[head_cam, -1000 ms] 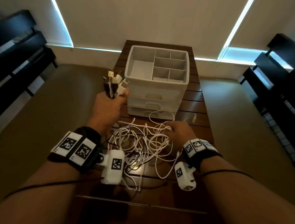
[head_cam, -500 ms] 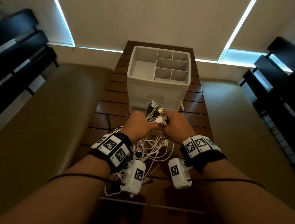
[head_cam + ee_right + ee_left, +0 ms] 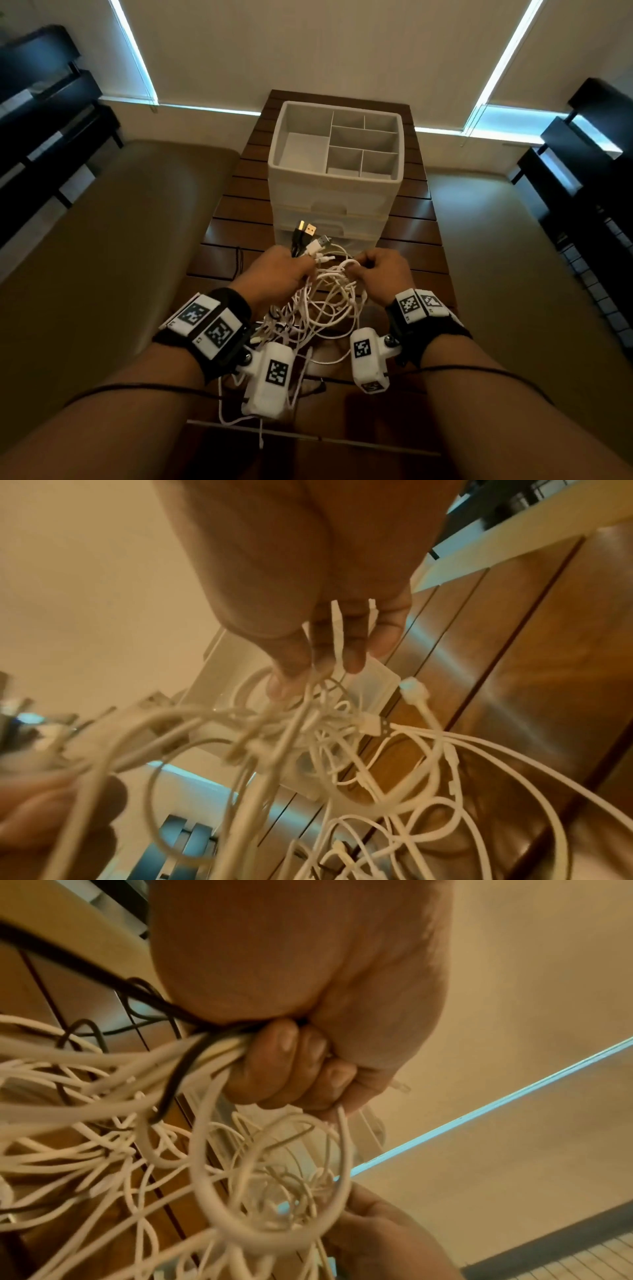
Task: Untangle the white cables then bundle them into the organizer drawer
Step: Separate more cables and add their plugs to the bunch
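Observation:
A tangle of white cables [image 3: 322, 305] hangs between my two hands above the wooden table [image 3: 233, 212]. My left hand [image 3: 277, 270] grips a bunch of cable ends in its fist, the USB plugs [image 3: 308, 236] sticking up out of it; the left wrist view shows its fingers [image 3: 287, 1064] curled round white and black cords [image 3: 143, 1069]. My right hand [image 3: 380, 270] pinches white cable strands [image 3: 308, 696] at the tangle's right side, fingertips [image 3: 352, 653] down among the loops. The white organizer [image 3: 342, 202] stands just beyond, its top tray of compartments bare, its drawers shut.
Loose cable ends [image 3: 260, 421] trail on the table near me, with a black cord [image 3: 238, 263] at the left. Tan cushioned seats [image 3: 102, 240] flank the table on both sides. Dark shelving [image 3: 41, 113] stands at the far left and right.
My left hand dropped from beside the organizer's top down to the tangle with its bunch of plugs. My right hand rose off the heap, pinching strands. Both hands now hold the cables lifted.

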Demonstrator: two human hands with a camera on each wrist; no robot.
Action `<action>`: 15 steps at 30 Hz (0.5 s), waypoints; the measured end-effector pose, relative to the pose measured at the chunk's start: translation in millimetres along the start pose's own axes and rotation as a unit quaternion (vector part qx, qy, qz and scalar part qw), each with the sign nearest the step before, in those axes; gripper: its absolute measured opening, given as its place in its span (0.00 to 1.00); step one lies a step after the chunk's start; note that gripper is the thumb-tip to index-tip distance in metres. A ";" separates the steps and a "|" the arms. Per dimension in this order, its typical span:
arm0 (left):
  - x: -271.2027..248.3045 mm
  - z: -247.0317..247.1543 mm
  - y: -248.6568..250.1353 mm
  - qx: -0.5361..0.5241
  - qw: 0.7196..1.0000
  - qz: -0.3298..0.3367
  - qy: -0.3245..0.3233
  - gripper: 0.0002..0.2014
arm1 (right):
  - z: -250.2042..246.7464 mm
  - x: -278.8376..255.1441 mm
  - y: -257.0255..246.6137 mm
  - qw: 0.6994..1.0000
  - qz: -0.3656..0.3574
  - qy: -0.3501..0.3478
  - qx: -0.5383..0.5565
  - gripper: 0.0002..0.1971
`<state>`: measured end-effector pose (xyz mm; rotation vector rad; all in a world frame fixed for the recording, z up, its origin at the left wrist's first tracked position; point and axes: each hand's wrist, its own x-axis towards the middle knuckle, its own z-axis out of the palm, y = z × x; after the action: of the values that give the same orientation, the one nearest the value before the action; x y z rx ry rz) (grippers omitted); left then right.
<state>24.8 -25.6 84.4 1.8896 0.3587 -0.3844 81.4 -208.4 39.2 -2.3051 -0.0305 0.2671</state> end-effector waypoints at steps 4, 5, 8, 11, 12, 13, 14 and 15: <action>6.8 -7.9 -7.9 -0.064 0.998 -0.011 0.019 0.15 | -4.2 -19.4 -18.5 0.996 -0.082 -0.001 0.037 0.12; 7.3 -8.1 -8.6 -0.065 0.998 -0.009 0.009 0.17 | -4.1 -26.2 -25.0 0.992 -0.116 0.018 0.051 0.12; 6.7 -5.9 -6.1 -0.072 0.997 0.005 -0.027 0.20 | 6.5 -40.0 -37.0 0.986 -0.164 -0.017 0.007 0.06; 4.9 -4.7 -5.1 -0.097 0.993 0.011 -0.062 0.18 | 18.3 -35.6 -31.2 0.990 -0.138 -0.019 -0.028 0.04; 4.3 -4.8 -6.0 -0.105 0.992 0.010 -0.066 0.19 | 20.1 -33.3 -29.4 0.992 -0.123 -0.016 -0.012 0.07; 4.0 -5.1 -7.5 -0.110 0.992 0.010 -0.067 0.20 | 20.8 -32.0 -27.8 0.994 -0.107 -0.018 0.000 0.10; 3.6 -5.1 -8.1 -0.117 0.991 0.011 -0.066 0.20 | 21.6 -29.3 -25.5 0.995 -0.100 -0.017 -0.014 0.13; 3.1 -5.2 -8.8 -0.126 0.990 0.011 -0.064 0.19 | 22.8 -26.7 -22.2 0.992 -0.102 -0.013 -0.066 0.14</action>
<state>24.3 -17.6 77.3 1.6118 0.2851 -0.4222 52.0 -179.7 45.2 -2.4068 -0.3040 0.1949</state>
